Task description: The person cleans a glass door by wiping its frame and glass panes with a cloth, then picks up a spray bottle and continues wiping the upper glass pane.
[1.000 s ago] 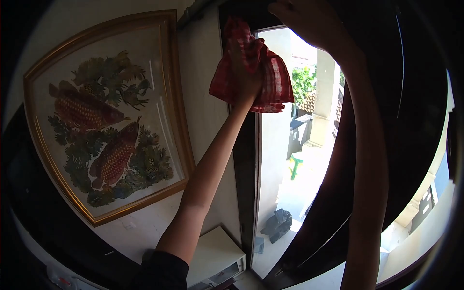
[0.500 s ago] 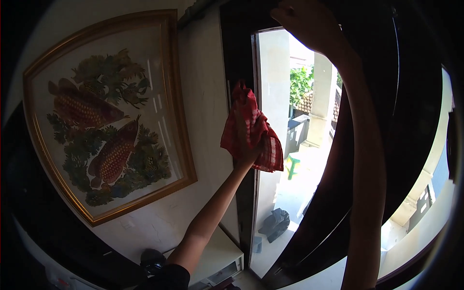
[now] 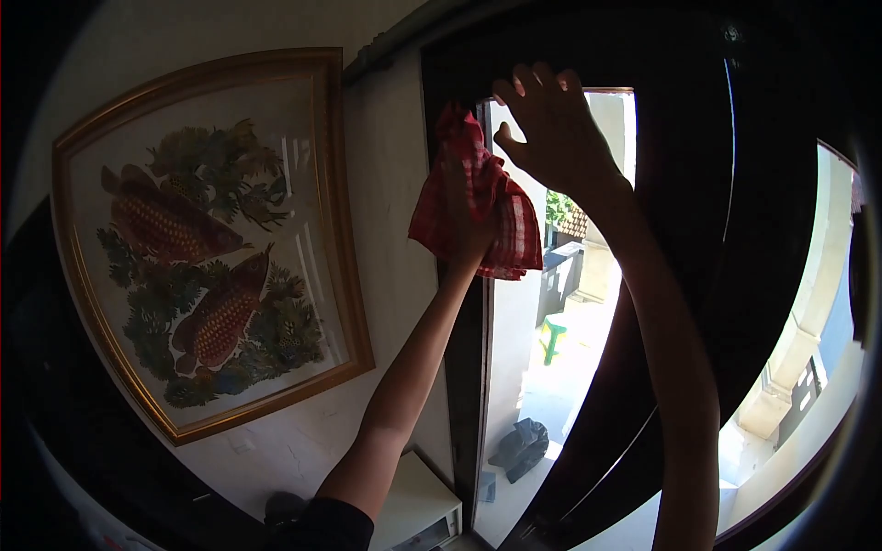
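My left hand [image 3: 471,234] is raised against the dark door frame [image 3: 466,349] with a red and white checkered cloth [image 3: 478,197] in its grip. The cloth bunches over the fingers and hides most of them; one end hangs to the right across the bright gap. Higher up, my right hand [image 3: 558,133] has its fingers bent slightly and spread, with nothing in them. It shows in front of the top of the door opening, close to the dark door [image 3: 698,230]. Whether its fingertips touch the wood, I cannot tell.
On the left wall hangs a gold-framed fish picture [image 3: 216,257]. Below stands a pale cabinet [image 3: 418,500]. Through the gap appear a green and yellow stool [image 3: 551,338] and a dark bag [image 3: 522,450] on the floor outside.
My right hand has opened from a closed shape and now sits lower and slightly left in view. The cloth, still in my left hand, appears a little higher, and the view has shifted.
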`<action>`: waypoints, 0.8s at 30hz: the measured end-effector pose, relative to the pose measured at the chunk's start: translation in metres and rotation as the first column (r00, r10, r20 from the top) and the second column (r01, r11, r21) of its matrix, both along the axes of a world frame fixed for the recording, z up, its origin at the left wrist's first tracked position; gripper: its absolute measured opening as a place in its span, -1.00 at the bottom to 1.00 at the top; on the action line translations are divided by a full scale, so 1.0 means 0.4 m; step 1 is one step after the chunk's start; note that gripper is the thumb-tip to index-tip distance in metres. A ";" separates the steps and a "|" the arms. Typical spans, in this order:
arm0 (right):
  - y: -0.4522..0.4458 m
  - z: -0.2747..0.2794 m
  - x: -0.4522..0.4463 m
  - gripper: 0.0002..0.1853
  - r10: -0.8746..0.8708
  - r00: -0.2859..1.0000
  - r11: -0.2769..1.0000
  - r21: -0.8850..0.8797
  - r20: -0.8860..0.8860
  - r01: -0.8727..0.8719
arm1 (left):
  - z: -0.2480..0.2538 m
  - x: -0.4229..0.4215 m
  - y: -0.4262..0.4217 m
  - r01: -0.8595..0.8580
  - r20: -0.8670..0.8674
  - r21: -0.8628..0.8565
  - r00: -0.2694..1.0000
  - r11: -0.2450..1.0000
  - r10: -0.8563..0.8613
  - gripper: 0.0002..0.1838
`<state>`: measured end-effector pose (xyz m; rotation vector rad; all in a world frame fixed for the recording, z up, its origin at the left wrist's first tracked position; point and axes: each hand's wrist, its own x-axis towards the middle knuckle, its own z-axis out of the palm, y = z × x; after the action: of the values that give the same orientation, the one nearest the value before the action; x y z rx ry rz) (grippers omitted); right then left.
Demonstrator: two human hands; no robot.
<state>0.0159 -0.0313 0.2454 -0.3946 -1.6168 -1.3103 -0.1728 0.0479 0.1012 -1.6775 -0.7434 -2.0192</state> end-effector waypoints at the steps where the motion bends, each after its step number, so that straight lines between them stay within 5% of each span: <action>1: 0.013 -0.023 -0.004 -0.47 -0.064 0.998 0.996 0.062 0.010 0.064 | -0.054 0.001 -0.005 0.002 -0.006 -0.005 1.000 1.000 -0.002 0.09; 4: 0.044 -0.039 0.014 -0.51 0.100 0.990 0.995 0.008 0.101 -0.102 | -0.204 -0.014 -0.002 -0.065 -0.049 -0.011 0.997 0.998 0.064 0.13; 6: 0.005 0.002 0.043 -0.47 0.025 0.993 1.000 -0.002 0.116 -0.025 | -0.267 -0.046 0.035 0.077 -0.049 -0.194 0.995 0.978 -0.088 0.17; 9: -0.064 0.058 0.081 -0.49 -0.117 0.988 0.989 -0.074 0.096 0.125 | -0.144 -0.019 -0.011 0.187 0.002 -0.181 0.982 0.965 -0.190 0.19; 11: -0.026 0.071 0.086 -0.52 -0.044 0.986 0.987 0.143 -0.160 0.067 | -0.032 -0.031 0.045 0.098 0.025 -0.122 0.995 0.988 -0.095 0.14; 14: -0.017 0.042 0.073 -0.38 -0.206 0.964 0.974 0.057 -0.170 0.218 | 0.184 -0.046 0.071 0.032 -0.023 -0.011 0.999 0.999 -0.033 0.08; 16: -0.010 0.024 0.066 -0.27 -0.281 0.946 0.959 -0.013 -0.161 0.283 | 0.251 -0.053 0.090 0.205 -0.026 -0.103 0.978 0.973 -0.209 0.03; 20: -0.004 0.026 0.061 -0.23 -0.328 0.931 0.944 -0.019 -0.163 0.329 | 0.156 -0.047 0.076 0.017 -0.167 0.165 0.986 0.986 0.011 0.01; 24: -0.011 0.011 0.046 -0.21 -0.409 0.892 0.911 -0.028 -0.193 0.411 | -0.025 -0.022 0.016 -0.011 -0.135 0.064 0.991 0.998 0.020 0.03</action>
<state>0.0341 -0.0356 0.2499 -0.8680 -1.4021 -1.5389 -0.1816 0.0543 0.0911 -1.7465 -0.6372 -1.8763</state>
